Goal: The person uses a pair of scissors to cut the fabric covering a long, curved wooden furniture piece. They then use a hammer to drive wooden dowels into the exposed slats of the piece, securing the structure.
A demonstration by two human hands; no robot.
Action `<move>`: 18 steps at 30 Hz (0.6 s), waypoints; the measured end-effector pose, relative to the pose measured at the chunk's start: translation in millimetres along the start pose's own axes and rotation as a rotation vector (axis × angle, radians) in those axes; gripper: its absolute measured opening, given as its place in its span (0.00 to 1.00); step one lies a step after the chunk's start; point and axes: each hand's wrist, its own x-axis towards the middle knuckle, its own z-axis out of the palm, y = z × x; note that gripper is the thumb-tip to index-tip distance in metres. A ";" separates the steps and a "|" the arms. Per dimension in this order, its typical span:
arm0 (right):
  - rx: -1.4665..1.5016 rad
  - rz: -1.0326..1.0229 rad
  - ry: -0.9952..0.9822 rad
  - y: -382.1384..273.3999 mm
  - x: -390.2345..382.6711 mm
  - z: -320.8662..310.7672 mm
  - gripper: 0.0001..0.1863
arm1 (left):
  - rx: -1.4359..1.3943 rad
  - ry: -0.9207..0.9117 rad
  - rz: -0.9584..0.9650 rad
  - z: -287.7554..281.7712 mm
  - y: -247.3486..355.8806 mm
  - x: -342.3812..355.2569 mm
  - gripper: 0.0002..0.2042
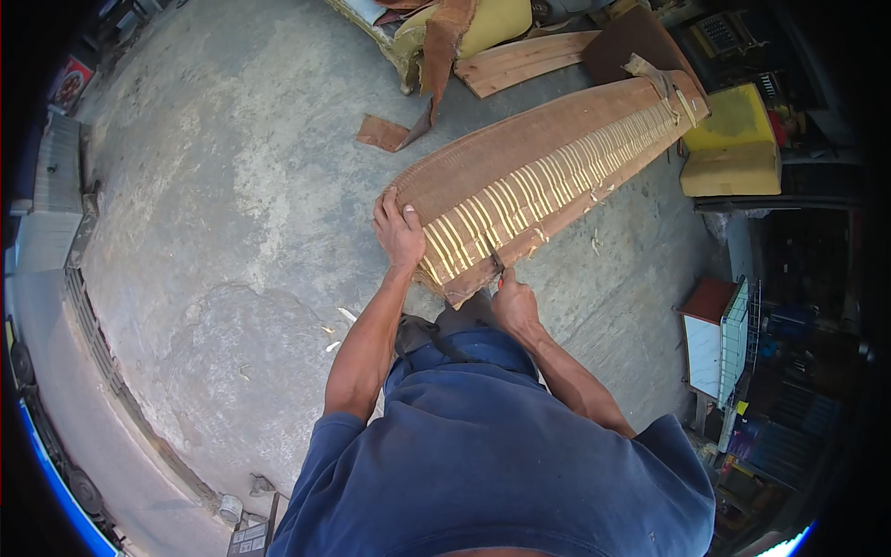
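Note:
A long upholstered furniture piece (473,180), covered in brown ribbed fabric with a band of pale yellow stripes, slants from in front of me to the far right. At its near left corner my left hand (399,232) is closed over the edge, fingers curled round it and thumb on top. My right hand (516,306) is closed round the red handle of a small hand tool (497,259). The tool's dark, narrow working end touches the lower border of the striped band. Its exact kind is too small to tell. Loose fabric (478,278) hangs along that border.
A brown fabric strip (382,133) trails onto the concrete floor (232,186) from a yellow foam piece (487,23). Beyond lies a wooden board (524,60). Yellow foam blocks (733,167) stand at right, above a wire rack (736,325). Pale scraps (332,347) lie near my left arm.

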 end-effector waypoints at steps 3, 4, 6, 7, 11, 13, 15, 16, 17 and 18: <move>0.319 -0.081 -0.181 20.9 24.5 -23.4 0.10 | -0.003 0.015 0.036 -1.4 -6.3 4.7 0.27; 0.479 -0.095 -0.283 28.6 30.9 -34.5 0.09 | -0.010 0.004 0.043 -2.9 -5.7 6.3 0.27; 0.891 0.076 -0.479 39.4 29.4 -31.1 0.08 | -0.023 -0.027 0.053 -7.6 -1.8 8.6 0.27; 1.093 0.141 -0.570 40.3 33.9 -30.4 0.08 | -0.007 -0.041 0.049 -8.2 -3.4 4.2 0.28; 0.876 0.178 -0.323 -4.2 20.8 -19.5 0.06 | -0.010 -0.054 0.048 -7.7 -3.2 12.8 0.28; 0.742 0.015 -0.127 12.7 7.8 -4.5 0.06 | -0.026 -0.055 0.049 -7.5 5.9 22.4 0.29; 0.591 -0.049 -0.005 18.0 9.9 -3.1 0.08 | -0.003 -0.047 0.023 -8.1 2.0 11.0 0.28; 0.504 -0.017 0.009 16.6 3.2 -12.6 0.09 | 0.002 -0.042 0.026 -11.8 -5.4 5.9 0.28; 0.402 0.012 0.041 18.8 1.4 -24.3 0.11 | -0.014 -0.034 0.033 -10.0 -7.0 8.5 0.28; 0.292 0.020 0.061 23.5 0.7 -27.8 0.13 | -0.030 -0.025 0.041 -7.9 -8.4 10.7 0.28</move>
